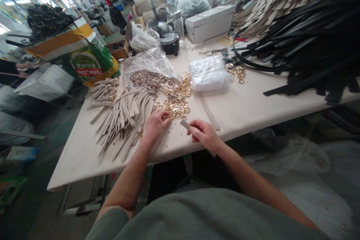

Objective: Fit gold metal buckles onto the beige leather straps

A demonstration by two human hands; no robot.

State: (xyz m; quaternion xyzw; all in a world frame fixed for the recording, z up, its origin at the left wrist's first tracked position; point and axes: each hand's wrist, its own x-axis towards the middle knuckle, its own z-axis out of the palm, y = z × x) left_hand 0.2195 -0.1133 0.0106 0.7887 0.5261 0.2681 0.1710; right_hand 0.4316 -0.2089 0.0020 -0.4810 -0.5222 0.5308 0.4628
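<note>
My right hand point(203, 134) is closed on a beige strap point(185, 124), whose end sticks out past the thumb over the table's front edge. At the near side of a heap of gold buckles point(177, 103), my left hand point(156, 123) has its fingers bent together. What those fingers hold, if anything, is too small to make out. Left of that hand lies a fanned pile of beige straps point(120, 120). Small beige loops point(146, 81) spill from a clear plastic bag behind the buckles. One more beige strap point(208, 112) lies alone to the right.
A plastic-wrapped white bundle point(209, 73) sits behind my right hand. Black straps point(303, 45) overhang the table at the right. A white box point(210, 24), a dark lidded pot point(169, 43) and a jar point(178, 26) stand farther back. A green carton point(92, 62) is at the left.
</note>
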